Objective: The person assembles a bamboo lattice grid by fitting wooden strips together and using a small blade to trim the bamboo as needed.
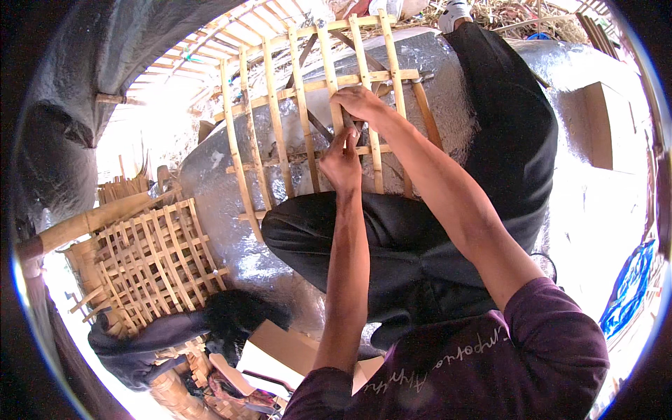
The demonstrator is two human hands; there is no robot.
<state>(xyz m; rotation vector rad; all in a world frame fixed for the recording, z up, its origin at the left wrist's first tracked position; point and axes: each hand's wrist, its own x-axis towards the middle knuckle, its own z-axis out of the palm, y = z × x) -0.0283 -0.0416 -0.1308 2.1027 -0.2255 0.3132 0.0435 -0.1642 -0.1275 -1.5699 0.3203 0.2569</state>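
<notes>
A lattice frame of pale bamboo slats (274, 115) lies over my bent leg and the silvery ground sheet, its long slats crossing a few crosspieces. My right hand (360, 105) is closed over one long bamboo slat (327, 59) near the frame's middle, its fingertips curled out of sight. Just below it, my left hand (341, 166) pinches the same slat near its lower end, thumb and fingers pressed together. Between the two hands shows a small dark piece (358, 125), too hidden to name. Beside the right hand, a tool with a brown wooden handle (428, 119) lies at the frame's right side.
A smaller, tighter bamboo lattice (154, 259) rests at the left by a thick bamboo pole (91, 222). Cardboard (280, 350) and dark cloth (147, 343) lie at lower left. A cardboard box (607, 126) stands right, above blue plastic (630, 287). Straw (553, 28) lies beyond.
</notes>
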